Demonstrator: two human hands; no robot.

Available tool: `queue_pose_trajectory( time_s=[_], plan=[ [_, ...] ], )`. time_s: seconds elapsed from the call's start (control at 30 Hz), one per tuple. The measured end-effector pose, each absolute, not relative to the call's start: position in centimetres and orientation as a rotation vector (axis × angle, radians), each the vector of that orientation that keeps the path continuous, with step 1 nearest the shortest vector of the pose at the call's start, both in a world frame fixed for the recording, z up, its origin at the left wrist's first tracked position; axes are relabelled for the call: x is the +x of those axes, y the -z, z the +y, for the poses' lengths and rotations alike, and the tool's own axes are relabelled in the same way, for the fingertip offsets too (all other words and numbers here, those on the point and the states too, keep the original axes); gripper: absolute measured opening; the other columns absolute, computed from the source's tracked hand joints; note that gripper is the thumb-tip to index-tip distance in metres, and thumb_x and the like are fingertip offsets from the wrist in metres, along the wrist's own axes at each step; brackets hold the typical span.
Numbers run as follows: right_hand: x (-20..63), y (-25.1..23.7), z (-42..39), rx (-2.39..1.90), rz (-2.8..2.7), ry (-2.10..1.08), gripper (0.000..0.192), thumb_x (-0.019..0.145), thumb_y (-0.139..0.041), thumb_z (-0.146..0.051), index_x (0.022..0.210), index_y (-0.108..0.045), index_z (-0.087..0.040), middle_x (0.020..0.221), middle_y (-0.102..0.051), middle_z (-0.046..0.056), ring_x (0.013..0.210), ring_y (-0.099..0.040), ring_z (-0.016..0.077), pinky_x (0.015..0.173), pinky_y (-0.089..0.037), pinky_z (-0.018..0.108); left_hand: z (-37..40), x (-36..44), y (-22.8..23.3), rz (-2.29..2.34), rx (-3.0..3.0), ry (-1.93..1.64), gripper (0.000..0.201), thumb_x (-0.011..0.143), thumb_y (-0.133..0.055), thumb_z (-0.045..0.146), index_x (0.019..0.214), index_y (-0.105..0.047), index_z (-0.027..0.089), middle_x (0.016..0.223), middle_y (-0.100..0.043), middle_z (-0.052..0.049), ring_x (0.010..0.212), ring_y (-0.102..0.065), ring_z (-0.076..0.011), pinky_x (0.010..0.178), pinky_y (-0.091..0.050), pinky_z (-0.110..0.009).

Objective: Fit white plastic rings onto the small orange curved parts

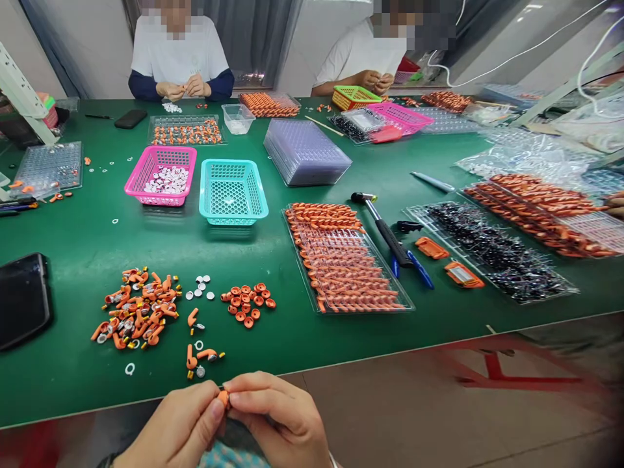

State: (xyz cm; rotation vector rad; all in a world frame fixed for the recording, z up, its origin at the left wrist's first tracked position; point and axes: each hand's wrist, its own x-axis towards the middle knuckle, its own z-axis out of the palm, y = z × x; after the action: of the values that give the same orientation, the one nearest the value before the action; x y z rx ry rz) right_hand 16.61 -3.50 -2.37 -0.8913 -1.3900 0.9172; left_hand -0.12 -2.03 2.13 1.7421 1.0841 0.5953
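Just off the table's front edge, my left hand (178,426) and my right hand (280,416) pinch a small orange earbud part (224,398) between their fingertips. Fingers cover most of it. On the table beyond my hands lie a few loose orange earbud parts (191,356) with yellow ends. Behind them spreads a pile of orange earbud parts (141,309), some with silvery discs. To its right are several round white discs (199,289) and a cluster of orange caps (247,302). A white ring (130,369) lies near the front edge.
A pink basket (134,182) holds white pieces, beside a turquoise basket (234,221). Right stand a tray of orange parts (297,260), a hammer (385,227) and a tray of black parts (531,286). A phone (24,299) lies left. Two people (178,58) work across the table.
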Motion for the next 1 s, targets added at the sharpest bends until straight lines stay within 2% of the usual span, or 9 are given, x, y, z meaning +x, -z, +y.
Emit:
queue_pose_trajectory(
  time_s=[0.27, 0.43, 0.73, 1.0],
  plan=[
    [16.4, 2.9, -4.0, -0.888, -1.331, -0.941, 0.037, 0.080, -0.068, -0.001, 0.101, -0.075, -0.030, 0.093, -0.078, 0.005, 0.078, -0.075, 0.0177, 0.070, -0.063, 0.025, -1.8, -0.2, -1.7, 0.991, 1.967, -0.673, 0.040, 0.102, -0.031, 0.040, 0.074, -0.054, 0.023, 0.062, -0.061, 0.001, 0.051, -0.055, -0.0129, 0.051, -0.048, -0.018],
    [16.4, 3.0, -4.2, -0.877, -1.328, -0.960, 0.035, 0.082, -0.067, -0.002, 0.102, -0.075, -0.031, 0.093, -0.078, 0.006, 0.077, -0.075, 0.0180, 0.068, -0.064, 0.025, -1.8, -0.5, -1.1, 0.930, 2.071, -0.715, 0.033, 0.102, -0.031, 0.034, 0.077, -0.050, 0.024, 0.063, -0.060, 0.003, 0.050, -0.055, -0.0127, 0.049, -0.046, -0.019],
    [16.6, 2.2, -4.2, -0.881, -1.356, -0.938, 0.023, 0.088, -0.065, -0.015, 0.102, -0.076, -0.030, 0.091, -0.079, 0.007, 0.076, -0.076, 0.0184, 0.069, -0.064, 0.025, -2.0, -0.1, -1.3, 0.992, 2.160, -0.669, 0.038, 0.104, -0.027, 0.034, 0.076, -0.050, 0.022, 0.063, -0.061, 0.001, 0.053, -0.059, -0.0109, 0.052, -0.049, -0.015],
    [16.8, 2.1, -4.2, -0.843, -1.372, -0.948, 0.029, 0.085, -0.070, -0.014, 0.108, -0.073, -0.031, 0.095, -0.078, 0.007, 0.077, -0.076, 0.0187, 0.070, -0.064, 0.025, -2.0, -0.1, -1.4, 0.936, 2.013, -0.683, 0.034, 0.102, -0.034, 0.033, 0.075, -0.050, 0.023, 0.066, -0.063, 0.000, 0.054, -0.059, -0.0127, 0.052, -0.050, -0.017]
  ],
)
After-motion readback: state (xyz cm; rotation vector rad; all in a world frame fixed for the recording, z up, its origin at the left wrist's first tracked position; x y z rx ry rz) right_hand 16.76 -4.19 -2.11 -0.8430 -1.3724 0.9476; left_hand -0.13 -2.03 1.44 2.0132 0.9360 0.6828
